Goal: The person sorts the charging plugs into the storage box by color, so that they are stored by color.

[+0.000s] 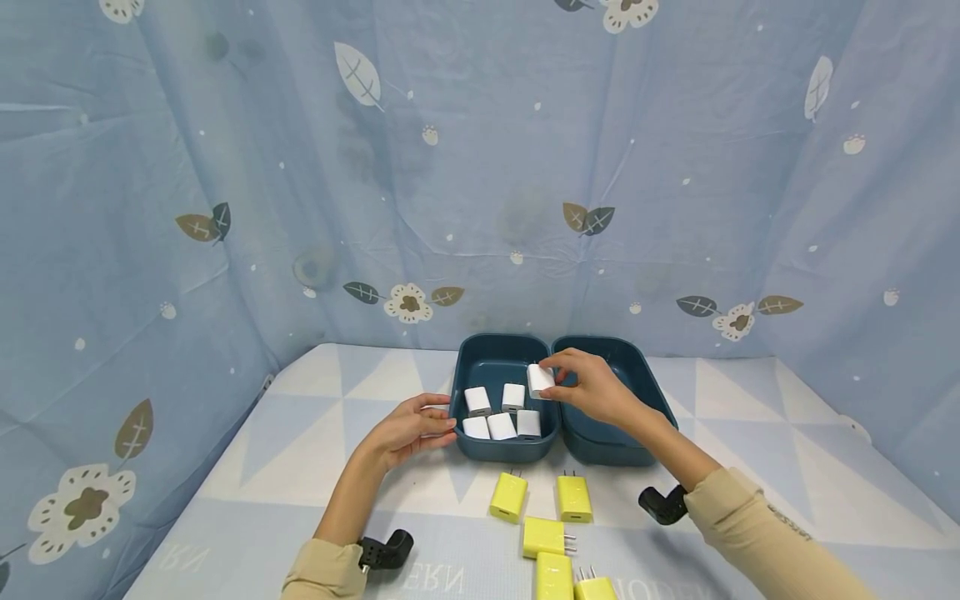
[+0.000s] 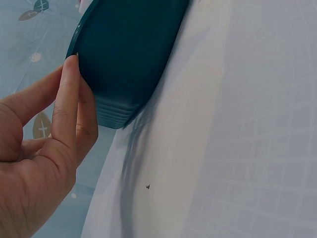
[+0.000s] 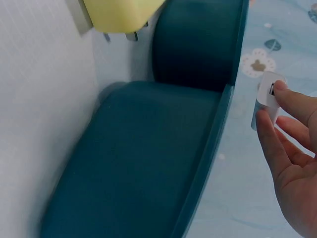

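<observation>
My right hand (image 1: pixel 592 392) pinches a white USB charger plug (image 1: pixel 540 381) between thumb and fingers, above the right side of the left blue bin (image 1: pixel 506 450). The plug's port shows in the right wrist view, where the white charger plug (image 3: pixel 267 96) sits at the fingertips of my right hand (image 3: pixel 297 163). Several white charger plugs (image 1: pixel 501 426) lie inside that bin, toward its near end. At the bin's left wall, my left hand (image 1: pixel 411 429) touches the side with extended fingers. The left wrist view shows the left hand (image 2: pixel 54 134) with a fingertip at the rim of the bin (image 2: pixel 133 49).
A second blue bin (image 1: pixel 611 454) stands against the right side of the first. Several yellow charger plugs (image 1: pixel 508 497) lie on the patterned tablecloth (image 1: pixel 315 467) in front of the bins. A patterned curtain (image 1: pixel 480 167) hangs close behind them.
</observation>
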### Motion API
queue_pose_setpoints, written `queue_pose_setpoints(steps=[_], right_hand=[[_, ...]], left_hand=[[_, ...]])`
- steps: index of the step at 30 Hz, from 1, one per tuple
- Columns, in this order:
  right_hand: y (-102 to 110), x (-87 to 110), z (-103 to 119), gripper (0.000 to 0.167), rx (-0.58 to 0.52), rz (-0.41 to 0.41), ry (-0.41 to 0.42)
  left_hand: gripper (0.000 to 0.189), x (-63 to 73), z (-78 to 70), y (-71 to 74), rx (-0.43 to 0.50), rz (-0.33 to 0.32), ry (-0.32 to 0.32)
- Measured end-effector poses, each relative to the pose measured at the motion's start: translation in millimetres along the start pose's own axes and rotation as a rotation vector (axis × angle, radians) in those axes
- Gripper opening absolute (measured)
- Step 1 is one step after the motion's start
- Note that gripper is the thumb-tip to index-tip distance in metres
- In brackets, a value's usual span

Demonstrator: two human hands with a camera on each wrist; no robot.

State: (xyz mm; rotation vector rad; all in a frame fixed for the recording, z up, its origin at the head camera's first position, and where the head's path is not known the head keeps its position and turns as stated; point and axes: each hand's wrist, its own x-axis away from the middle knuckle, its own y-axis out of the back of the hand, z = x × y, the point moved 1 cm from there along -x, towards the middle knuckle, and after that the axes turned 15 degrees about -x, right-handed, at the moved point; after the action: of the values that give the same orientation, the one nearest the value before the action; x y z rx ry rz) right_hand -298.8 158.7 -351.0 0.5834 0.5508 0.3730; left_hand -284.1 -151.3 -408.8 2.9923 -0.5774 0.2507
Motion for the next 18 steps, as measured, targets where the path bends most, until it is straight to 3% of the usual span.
queue_pose_setpoints(steps=[10,18], right_hand=[[-2,-18.6,-13,0.041,0.062,0.002,-0.106],[-4,-29.9,-21,0.040,0.099,0.012,-0.122]], left_hand=[[0.054,-0.2,-0.3,-0.2,0.004,-0.007,0.005],[0.054,-1.1,-2.2,-1.3,0.014,-0.014,0.017]])
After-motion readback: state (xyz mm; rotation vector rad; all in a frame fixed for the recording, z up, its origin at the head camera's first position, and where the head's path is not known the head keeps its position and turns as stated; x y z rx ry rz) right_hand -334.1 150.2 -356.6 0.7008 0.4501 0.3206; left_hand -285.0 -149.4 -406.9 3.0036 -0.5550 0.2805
